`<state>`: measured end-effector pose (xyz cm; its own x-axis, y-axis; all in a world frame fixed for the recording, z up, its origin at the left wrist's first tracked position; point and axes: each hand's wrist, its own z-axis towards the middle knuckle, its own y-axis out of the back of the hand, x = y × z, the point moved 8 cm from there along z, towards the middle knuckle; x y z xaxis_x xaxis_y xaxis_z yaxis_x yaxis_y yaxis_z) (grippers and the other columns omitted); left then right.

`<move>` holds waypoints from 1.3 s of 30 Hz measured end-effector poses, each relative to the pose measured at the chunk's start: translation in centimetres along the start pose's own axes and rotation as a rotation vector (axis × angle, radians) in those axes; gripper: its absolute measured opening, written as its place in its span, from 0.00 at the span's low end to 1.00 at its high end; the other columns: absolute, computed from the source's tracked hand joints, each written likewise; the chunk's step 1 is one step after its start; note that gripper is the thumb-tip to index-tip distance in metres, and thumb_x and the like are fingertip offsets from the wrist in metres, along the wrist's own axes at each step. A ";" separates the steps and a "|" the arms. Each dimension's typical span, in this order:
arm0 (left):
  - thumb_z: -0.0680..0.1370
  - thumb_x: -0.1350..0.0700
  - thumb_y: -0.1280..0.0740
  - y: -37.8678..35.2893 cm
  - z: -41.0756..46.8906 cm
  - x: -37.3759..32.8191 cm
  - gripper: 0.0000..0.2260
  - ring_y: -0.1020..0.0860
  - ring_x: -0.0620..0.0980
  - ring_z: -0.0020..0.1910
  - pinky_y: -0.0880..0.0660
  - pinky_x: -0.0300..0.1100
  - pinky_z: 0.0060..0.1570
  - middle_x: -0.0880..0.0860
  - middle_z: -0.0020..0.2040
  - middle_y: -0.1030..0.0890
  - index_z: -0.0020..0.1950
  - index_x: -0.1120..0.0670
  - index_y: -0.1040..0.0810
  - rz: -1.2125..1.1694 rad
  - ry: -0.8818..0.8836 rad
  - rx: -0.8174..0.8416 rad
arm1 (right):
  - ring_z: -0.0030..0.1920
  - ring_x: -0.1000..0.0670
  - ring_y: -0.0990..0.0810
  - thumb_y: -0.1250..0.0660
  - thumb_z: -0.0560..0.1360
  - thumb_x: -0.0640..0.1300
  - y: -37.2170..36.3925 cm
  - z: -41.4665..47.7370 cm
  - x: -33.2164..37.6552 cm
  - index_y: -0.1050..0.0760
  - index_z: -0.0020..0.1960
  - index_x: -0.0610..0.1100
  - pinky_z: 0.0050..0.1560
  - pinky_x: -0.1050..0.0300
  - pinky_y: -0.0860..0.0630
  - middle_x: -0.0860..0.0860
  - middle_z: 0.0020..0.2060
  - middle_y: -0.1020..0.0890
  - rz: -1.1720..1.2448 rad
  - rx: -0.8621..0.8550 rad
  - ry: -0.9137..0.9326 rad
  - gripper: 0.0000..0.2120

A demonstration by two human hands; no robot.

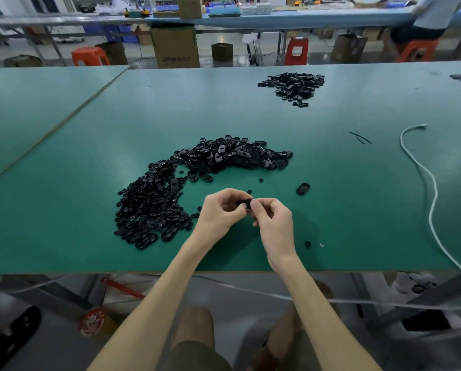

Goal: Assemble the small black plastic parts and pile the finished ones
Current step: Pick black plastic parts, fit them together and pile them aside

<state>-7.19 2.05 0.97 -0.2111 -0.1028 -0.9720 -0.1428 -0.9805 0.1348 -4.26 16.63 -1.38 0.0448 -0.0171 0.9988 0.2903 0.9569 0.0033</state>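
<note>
- Black part (244, 203) is sitting between both hands, just above the green table (357, 223) and near its front edge; fingers are hiding most of it.
- Gripping the part's left end, the left hand (221, 210) is curling round it with fingers bent and thumb tucked in.
- Pinching the other end, the right hand (273, 223) is working with curled fingertips; I cannot tell whether it is also holding a second, smaller piece.
- Judging by this, the fitting step is going on. Two pieces are likely being pressed together, though the join itself is not showing.
- Loose pieces are lying in a curved heap (154, 207) just left of and beyond the hands, with larger ovals at the back and smaller bits at the front-left.
- A separate pile (293, 85) is lying well apart, far across the table to the right, and is probably holding the finished ones.
- One oval (303, 188) is lying alone near the right hand. A small bit (307, 244), with a pale ring (321, 245) just beside it, is lying nearer the table edge.
- Next, the work is probably calling for a firm squeeze until the pieces seat. After that comes a one-handed reach or toss to the far pile and fresh pieces picked from the heap.
- The small bits are looking fiddly and could slip from the fingers.
</note>
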 end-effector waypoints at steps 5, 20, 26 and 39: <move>0.77 0.71 0.32 0.1 -0.1 -0.3 0.11 0.16 0.48 0.46 0.20 0.38 0.51 0.55 0.48 0.13 0.51 0.59 0.15 0.016 -0.001 -0.008 | 0.35 0.62 0.20 0.32 0.82 0.41 0.0 -0.1 0.2 0.20 0.48 0.44 0.39 0.66 0.24 0.53 0.39 0.16 -0.022 0.009 0.002 0.05; 0.77 0.65 0.26 0.2 0.0 0.2 0.09 0.14 0.49 0.51 0.21 0.35 0.52 0.53 0.50 0.12 0.55 0.56 0.13 -0.111 0.034 0.042 | 0.32 0.57 0.24 0.32 0.83 0.42 0.6 -0.2 0.3 0.20 0.49 0.42 0.40 0.62 0.24 0.54 0.33 0.18 0.029 -0.040 -0.016 0.06; 0.77 0.66 0.26 0.3 0.1 0.5 0.08 0.14 0.49 0.48 0.21 0.35 0.51 0.53 0.48 0.12 0.53 0.57 0.14 -0.092 0.027 0.014 | 0.32 0.58 0.22 0.31 0.82 0.43 0.4 -0.2 0.4 0.19 0.49 0.43 0.39 0.64 0.24 0.53 0.34 0.17 0.025 -0.014 -0.017 0.06; 0.75 0.62 0.24 -8.7 3.5 -6.0 0.07 0.17 0.41 0.42 0.23 0.29 0.48 0.49 0.46 0.13 0.52 0.54 0.13 0.353 -0.110 0.211 | 0.42 0.51 0.25 0.39 0.83 0.33 -1.3 -0.6 1.8 0.24 0.58 0.36 0.44 0.57 0.27 0.51 0.39 0.24 -0.445 0.120 0.162 0.06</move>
<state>-8.10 11.75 6.29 -0.3830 -0.3964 -0.8344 -0.2353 -0.8316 0.5030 -3.94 15.17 0.39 0.0923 -0.4681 0.8789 0.2028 0.8730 0.4436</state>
